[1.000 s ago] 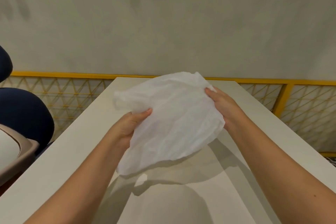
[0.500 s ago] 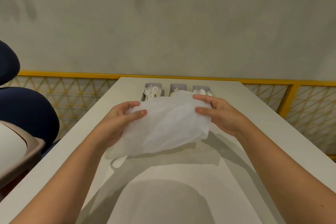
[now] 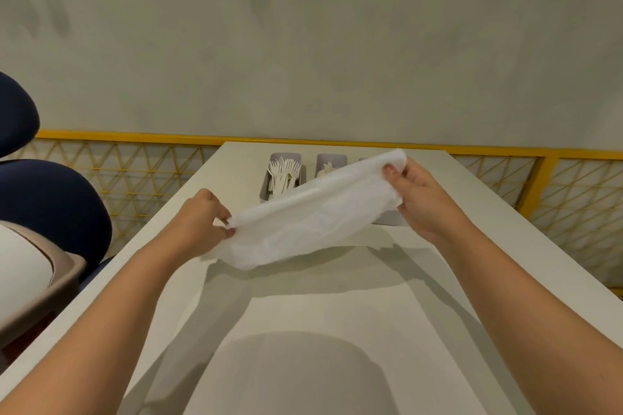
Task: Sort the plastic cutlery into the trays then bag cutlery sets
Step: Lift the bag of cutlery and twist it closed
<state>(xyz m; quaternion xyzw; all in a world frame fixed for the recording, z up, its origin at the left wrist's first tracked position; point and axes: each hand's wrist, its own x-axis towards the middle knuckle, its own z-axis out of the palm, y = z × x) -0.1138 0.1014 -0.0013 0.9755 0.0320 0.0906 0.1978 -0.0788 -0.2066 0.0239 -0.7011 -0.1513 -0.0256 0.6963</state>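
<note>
Now a thin, crinkled, translucent white plastic bag (image 3: pixel 313 216) is hanging stretched in a slanting band just above the smooth pale worktop (image 3: pixel 337 313), low at left, high at right; the left hand (image 3: pixel 199 222) is pinching its lower corner, grip closed on the film between thumb and curled fingers; the right hand (image 3: pixel 418 199) is clasping the upper end, grip closed too, thumb over the bunched edge; behind the bag, grey rectangular trays (image 3: pixel 332 160) are sitting in a row at the worktop's far end; white plastic forks (image 3: pixel 285 172) are lying in the leftmost tray (image 3: pixel 265 190); the bag is hiding much of the others.
</note>
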